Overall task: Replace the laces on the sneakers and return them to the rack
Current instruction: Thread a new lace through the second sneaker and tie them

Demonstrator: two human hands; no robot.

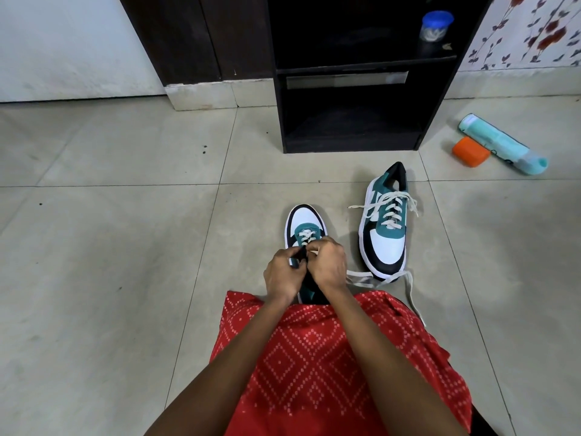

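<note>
The left hand's [283, 272] curled fingers grip the near sneaker's [306, 223] upper. The right hand's [328, 262] fingertips pinch its white lace [305, 236] at the upper eyelets. The second sneaker [388, 221], laced, stands just to the right on the floor [125, 247], in front of the black rack [355, 146]. Near the floor's right edge a teal bottle [500, 143] lies beside an orange box [470, 151], its print too small to read.

Sneakers [306, 223] [387, 243]: two
Laces [393, 209] [410, 294]: two
Hands [283, 273] [328, 265]: two
Rack [352, 140]: one
Blue-lidded jar [435, 25]: one
Orange box [470, 151]: one
Teal bottle [500, 143]: one
</note>
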